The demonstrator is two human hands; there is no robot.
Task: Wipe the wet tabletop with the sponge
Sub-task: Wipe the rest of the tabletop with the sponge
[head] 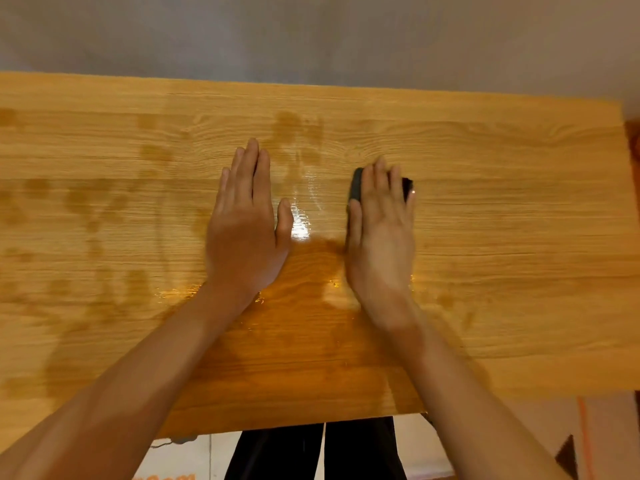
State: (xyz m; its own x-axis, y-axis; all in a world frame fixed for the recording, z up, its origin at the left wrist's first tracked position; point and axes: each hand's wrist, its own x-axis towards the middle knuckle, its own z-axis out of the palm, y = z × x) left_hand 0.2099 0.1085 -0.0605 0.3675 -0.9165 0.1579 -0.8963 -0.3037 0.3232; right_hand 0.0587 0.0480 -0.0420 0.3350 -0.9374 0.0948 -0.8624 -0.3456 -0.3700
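A wooden tabletop [502, 209] fills the view, with wet streaks and damp patches on its left half and a glossy wet patch [304, 220] between my hands. My right hand [381, 230] lies palm down on a dark sponge [356, 183], which peeks out past the fingers on both sides; the hand is blurred. My left hand [246, 223] rests flat on the table with fingers together, holding nothing, just left of the shiny wet area.
The table's far edge meets a grey wall [311, 36]. Its right end stops near an orange-brown object [633, 143]. Below the near edge are my dark trousers [311, 452] and a pale floor.
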